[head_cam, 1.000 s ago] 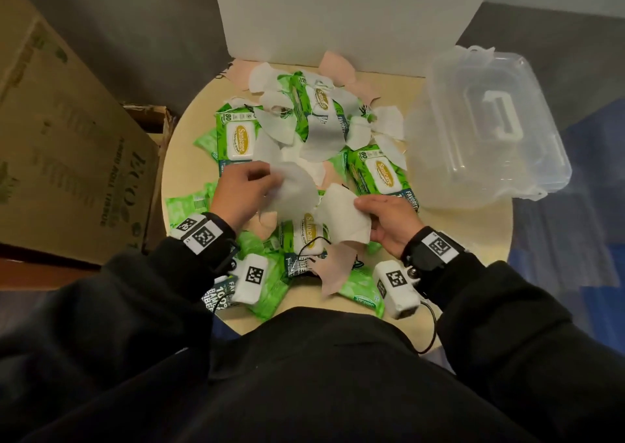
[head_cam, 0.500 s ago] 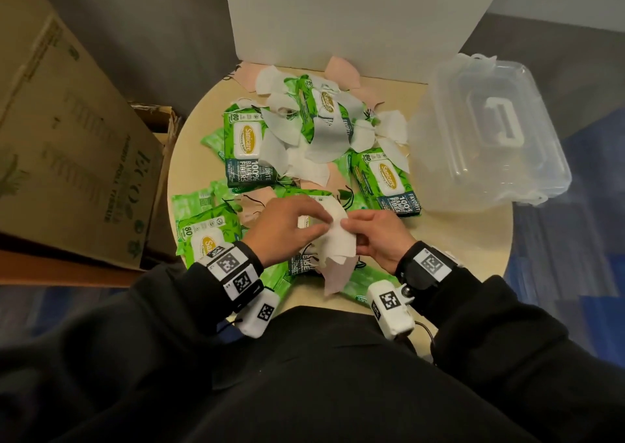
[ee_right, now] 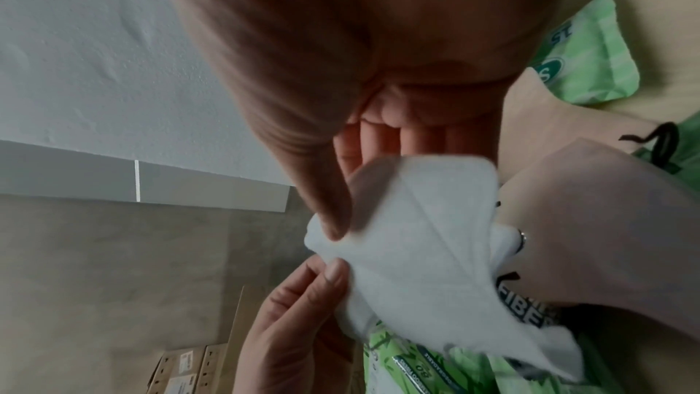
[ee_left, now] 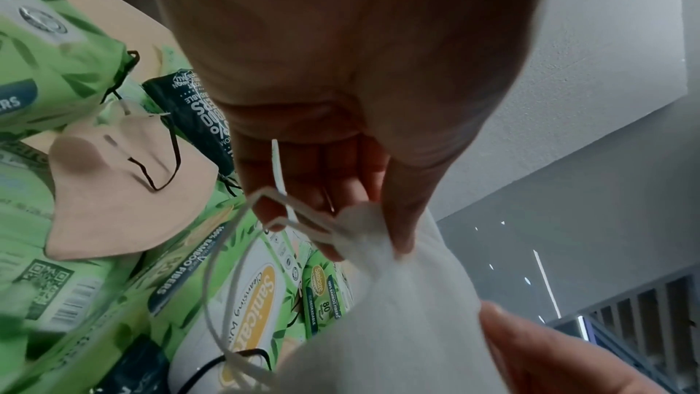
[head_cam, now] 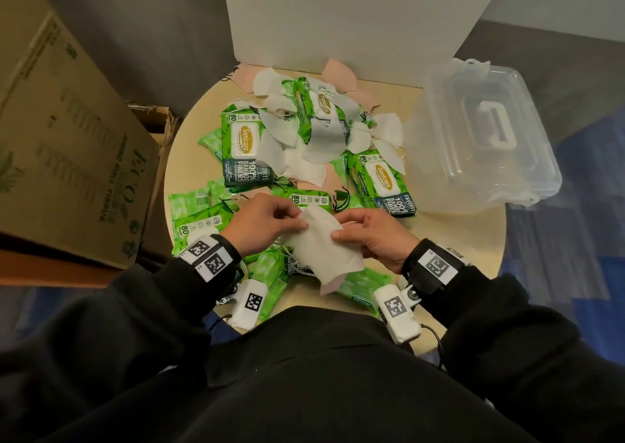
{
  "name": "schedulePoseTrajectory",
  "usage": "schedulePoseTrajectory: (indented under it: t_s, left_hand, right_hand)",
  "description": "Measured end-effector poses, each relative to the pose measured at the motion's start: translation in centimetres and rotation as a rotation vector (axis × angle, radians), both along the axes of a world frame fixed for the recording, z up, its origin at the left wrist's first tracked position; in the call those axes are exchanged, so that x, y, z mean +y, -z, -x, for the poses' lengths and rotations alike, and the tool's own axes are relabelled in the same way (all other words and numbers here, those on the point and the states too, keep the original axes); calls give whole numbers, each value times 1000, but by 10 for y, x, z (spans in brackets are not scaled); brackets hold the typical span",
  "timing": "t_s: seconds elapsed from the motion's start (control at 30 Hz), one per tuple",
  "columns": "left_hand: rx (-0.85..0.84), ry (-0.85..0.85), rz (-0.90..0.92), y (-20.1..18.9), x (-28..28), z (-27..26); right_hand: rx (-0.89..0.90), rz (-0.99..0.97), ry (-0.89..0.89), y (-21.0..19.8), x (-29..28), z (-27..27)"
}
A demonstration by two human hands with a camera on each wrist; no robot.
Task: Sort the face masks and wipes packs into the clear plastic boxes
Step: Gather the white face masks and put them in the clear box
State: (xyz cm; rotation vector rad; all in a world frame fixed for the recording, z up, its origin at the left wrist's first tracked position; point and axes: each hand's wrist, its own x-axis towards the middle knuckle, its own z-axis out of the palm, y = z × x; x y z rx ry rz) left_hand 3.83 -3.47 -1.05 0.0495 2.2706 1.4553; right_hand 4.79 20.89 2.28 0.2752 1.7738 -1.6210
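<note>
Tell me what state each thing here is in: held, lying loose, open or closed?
White face mask: folded flat, pinched by both hands above the pile.
Left hand: pinches the mask's far corner.
Right hand: pinches the mask's right edge.
Clear plastic box: lid closed, on the table's right edge.
Wipes packs: sealed, lying loose.
Pink face mask: loose on the packs.

It looked like an office or stockroom corner rather than a home. A small round wooden surface (head_cam: 473,239) stood on blue-and-grey carpet tiles (head_cam: 575,273), with a large printed cardboard shipping carton (head_cam: 67,138) left of that surface and a plain white board (head_cam: 355,19) propped at its far edge. Beyond the surface ran bare grey walls (head_cam: 152,36), and more stacked cartons (ee_right: 181,370) showed in the right wrist view.
</note>
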Motion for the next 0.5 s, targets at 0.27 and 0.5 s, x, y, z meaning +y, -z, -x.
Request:
schedulePoseTrajectory:
  t_s: [0.27,0.5]
  left_hand:
    - [-40,-59,-89,-1,-2,-11]
    - [60,-145,-57,5,0,-19]
  right_hand:
    - [127,-105,64,12,0,1]
    - [169,-130,71,11,-2,0]
